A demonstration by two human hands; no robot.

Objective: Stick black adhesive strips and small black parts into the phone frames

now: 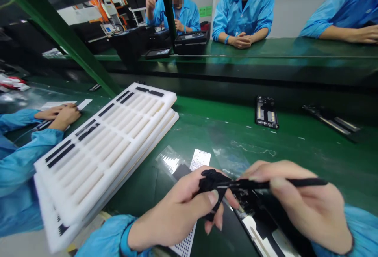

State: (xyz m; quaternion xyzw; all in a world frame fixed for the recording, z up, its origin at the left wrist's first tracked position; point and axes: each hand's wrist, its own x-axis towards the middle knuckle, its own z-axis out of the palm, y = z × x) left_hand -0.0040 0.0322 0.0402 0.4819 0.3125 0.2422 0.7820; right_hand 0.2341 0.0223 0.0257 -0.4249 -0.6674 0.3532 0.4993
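In my left hand [174, 211] is a small bunch of thin black pieces [210, 184], pinched between thumb and fingers; their exact kind is unclear. My right hand [313, 209] grips black tweezers [308, 182] like a pen. The tweezer tips point left and meet the black pieces at my left thumb. Below my hands lies an open phone body [267, 223] with black and whitish parts inside, partly covered by my right hand. A white sheet with dark dots [186, 244] lies partly under my left hand, and a white label sheet [201, 158] lies just beyond it.
White slotted foam trays [124, 131], some slots holding black strips, are stacked at left. A phone frame [266, 111] and another phone part [332, 122] lie on the green bench further back. A co-worker's hands [63, 115] work at far left; several people sit opposite. A green post [65, 40] slants at upper left.
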